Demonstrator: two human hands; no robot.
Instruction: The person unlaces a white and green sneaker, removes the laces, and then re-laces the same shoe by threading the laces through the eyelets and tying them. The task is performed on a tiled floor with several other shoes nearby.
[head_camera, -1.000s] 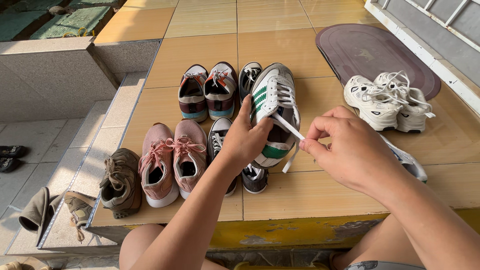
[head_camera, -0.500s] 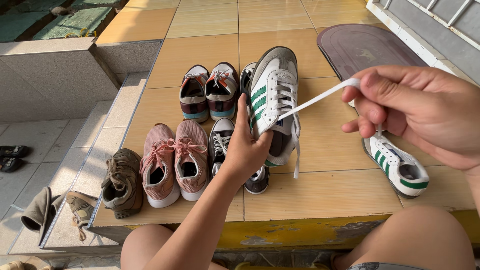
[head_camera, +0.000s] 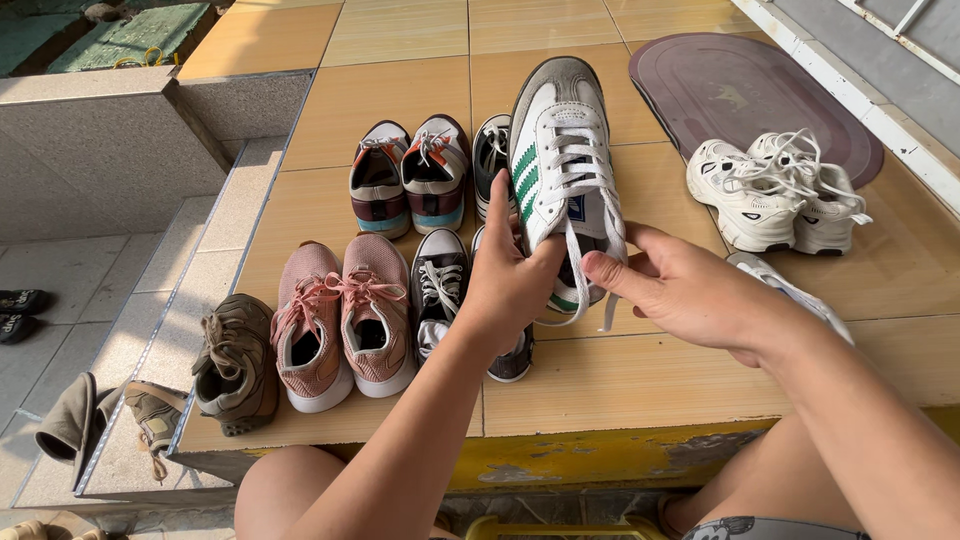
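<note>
The left hand (head_camera: 510, 280) is clamped on the white, green-striped sneaker (head_camera: 560, 160), lifted above the tiled floor (head_camera: 640, 385) with its toe pointing away, while the right hand (head_camera: 690, 295) pinches the lace (head_camera: 575, 262) at its near end, just beside the left.

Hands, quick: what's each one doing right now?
Left hand: closed on the side of the white sneaker with green stripes, holding it up.
Right hand: fingers at that sneaker's white lace, apparently pinching it.
</note>
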